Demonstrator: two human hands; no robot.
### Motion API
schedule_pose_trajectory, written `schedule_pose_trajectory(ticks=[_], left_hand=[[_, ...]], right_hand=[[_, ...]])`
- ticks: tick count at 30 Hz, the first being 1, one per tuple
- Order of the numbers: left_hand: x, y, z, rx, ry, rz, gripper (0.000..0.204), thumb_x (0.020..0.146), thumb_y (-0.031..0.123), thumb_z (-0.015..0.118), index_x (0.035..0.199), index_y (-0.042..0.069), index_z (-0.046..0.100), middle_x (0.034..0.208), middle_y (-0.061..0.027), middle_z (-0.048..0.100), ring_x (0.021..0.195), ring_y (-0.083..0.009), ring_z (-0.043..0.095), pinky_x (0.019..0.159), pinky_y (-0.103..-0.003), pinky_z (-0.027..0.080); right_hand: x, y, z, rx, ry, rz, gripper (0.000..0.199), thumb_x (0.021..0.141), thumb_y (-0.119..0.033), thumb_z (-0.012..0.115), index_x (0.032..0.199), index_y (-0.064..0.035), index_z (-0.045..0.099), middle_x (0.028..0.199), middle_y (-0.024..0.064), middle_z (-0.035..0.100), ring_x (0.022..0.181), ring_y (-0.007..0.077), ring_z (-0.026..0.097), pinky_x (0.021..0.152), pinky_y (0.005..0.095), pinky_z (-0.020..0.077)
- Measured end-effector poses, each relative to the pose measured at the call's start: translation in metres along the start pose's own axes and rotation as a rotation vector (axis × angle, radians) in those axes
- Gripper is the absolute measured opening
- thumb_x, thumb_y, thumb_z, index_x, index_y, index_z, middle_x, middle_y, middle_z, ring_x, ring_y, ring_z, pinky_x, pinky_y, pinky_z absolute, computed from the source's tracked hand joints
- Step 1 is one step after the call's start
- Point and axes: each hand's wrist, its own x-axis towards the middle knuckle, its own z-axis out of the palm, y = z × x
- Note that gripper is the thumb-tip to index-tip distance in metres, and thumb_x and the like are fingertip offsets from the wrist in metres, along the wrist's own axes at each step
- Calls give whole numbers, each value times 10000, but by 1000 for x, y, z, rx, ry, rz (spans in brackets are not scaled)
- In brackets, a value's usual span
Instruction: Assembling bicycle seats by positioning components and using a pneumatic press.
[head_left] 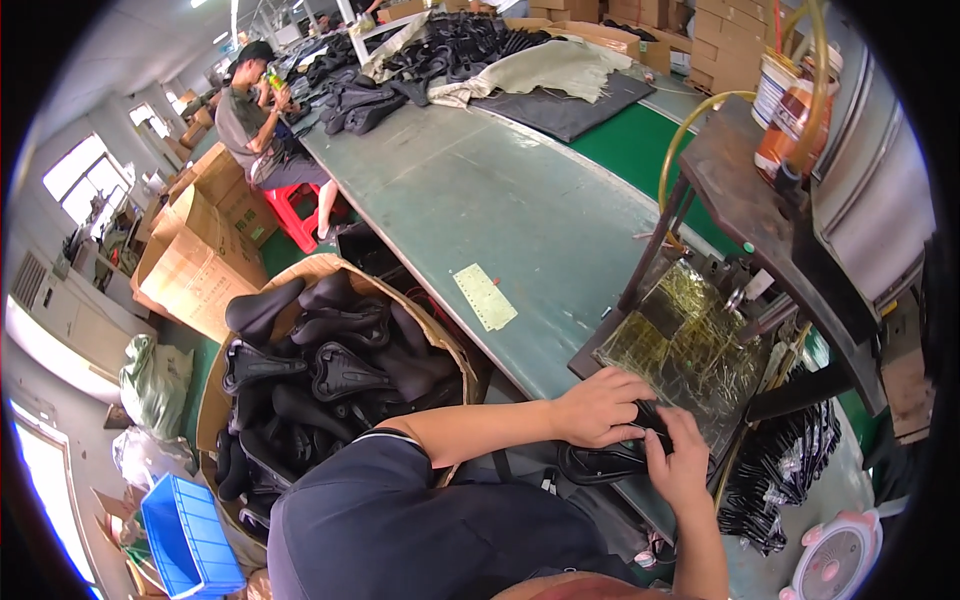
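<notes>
A black bicycle saddle [600,464] is between my two hands at the near edge of the workbench. My left hand [604,408] grips it from the far side, fingers bent over its top. On the near right, my right hand [679,458] closes round the same end, its fingertips close to those of the left. My fingers hide part of the saddle, and its wider end points left toward my body. Just beyond my hands lies a board smeared with yellowish, stringy residue [680,345], under a dark metal stand [745,165].
An open carton [465,375] full of black saddles stands at my left. Black wire-like parts [785,470] and a pink fan [835,560] are at the right. On the stand sit an orange bottle [797,125] and a hose. A person [255,125] sits across the green bench [430,190].
</notes>
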Motion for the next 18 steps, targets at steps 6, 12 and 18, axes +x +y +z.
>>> schedule_pose_trajectory(ticks=[6, 12, 18], left_hand=[[3, 7, -1, -10, 58, -28, 352, 943, 341, 782, 803, 46, 651, 1219, -127, 675, 1173, -342, 614, 1001, -471, 455], [30, 16, 14, 259, 312, -405, 286, 956, 308, 759, 857, 46, 696, 1220, -138, 630, 1187, -330, 560, 982, -454, 408], [32, 24, 21, 209, 126, -449, 269, 944, 296, 769, 894, 42, 700, 1249, -174, 626, 1197, -368, 554, 964, -477, 442]], right_hand=[[0, 3, -16, -95, 89, -42, 318, 927, -86, 740, 1220, 28, 695, 1169, 228, 709, 1079, 423, 692, 956, 478, 546], [-4, -4, -14, -195, 239, 101, 438, 978, -117, 716, 1371, 49, 616, 1414, 269, 610, 1335, 468, 568, 1142, 537, 442], [-18, 2, 21, -186, 125, 289, 660, 985, -194, 741, 1546, 26, 472, 1555, 303, 496, 1413, 498, 510, 1175, 519, 430]])
